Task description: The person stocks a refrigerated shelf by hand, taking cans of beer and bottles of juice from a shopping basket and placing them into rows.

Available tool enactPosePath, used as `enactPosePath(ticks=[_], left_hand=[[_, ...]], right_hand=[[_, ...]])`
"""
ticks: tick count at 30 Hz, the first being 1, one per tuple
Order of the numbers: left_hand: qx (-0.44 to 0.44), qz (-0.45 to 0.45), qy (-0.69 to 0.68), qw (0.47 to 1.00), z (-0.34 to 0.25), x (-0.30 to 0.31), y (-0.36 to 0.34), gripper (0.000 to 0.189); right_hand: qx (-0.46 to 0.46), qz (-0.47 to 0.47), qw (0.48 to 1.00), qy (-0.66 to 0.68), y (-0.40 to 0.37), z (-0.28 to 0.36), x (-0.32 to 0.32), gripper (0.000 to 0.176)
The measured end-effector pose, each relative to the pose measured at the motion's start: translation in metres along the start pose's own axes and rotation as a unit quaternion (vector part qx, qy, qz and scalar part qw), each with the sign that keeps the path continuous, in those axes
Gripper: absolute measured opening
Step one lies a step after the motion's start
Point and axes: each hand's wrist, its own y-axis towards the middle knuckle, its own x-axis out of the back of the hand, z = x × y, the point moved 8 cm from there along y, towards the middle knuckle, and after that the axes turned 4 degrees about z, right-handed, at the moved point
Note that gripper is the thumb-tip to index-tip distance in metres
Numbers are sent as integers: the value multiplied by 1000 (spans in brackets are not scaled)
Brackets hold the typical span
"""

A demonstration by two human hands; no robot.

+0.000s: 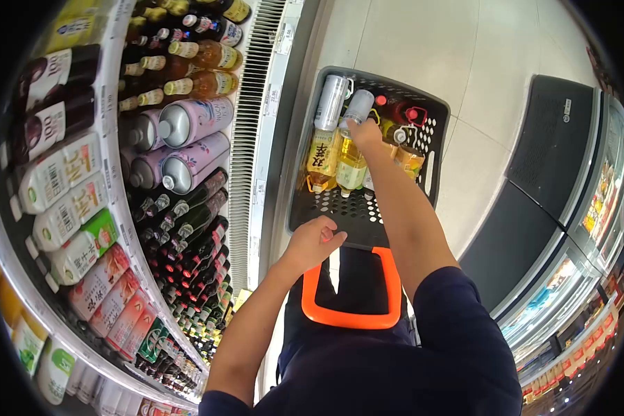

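Note:
My right hand (364,134) reaches down into the black shopping basket (350,232), its fingers closed around a pale grey can (359,104). Directly left of that lies a silver can (331,93). Under my hand is a clear bottle of yellow drink (351,166), beside an amber bottle (322,163) with Chinese lettering. A red-capped dark bottle (403,111) and a yellow-orange container (410,161) lie to the right. My left hand (314,243) hovers by the basket's near left corner, fingers loosely bent, thumb apart, holding nothing.
The basket's orange handle (350,320) lies against my body. On the left, shelves carry amber bottles (204,83), pink cans (197,163) and white cartons (62,173). A grey vented shelf edge (246,173) borders the basket. At right stands a dark refrigerated case (551,139) on the tiled floor (485,132).

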Motion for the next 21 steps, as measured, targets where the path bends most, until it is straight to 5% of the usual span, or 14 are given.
enactPosePath(ticks=[8,12,21], left_hand=[[2,-3,14,1000,-6,-17,9,33],[-23,0,56,998,-28,-22,8,35],[-95,-92,153,979,-98,19,-25,57]], right_hand=[[-107,75,990,57,29,-10,-24,75],[-136,11,974,179,1,-30,5,73],[132,46,979,145,-208,-22,147,67]])
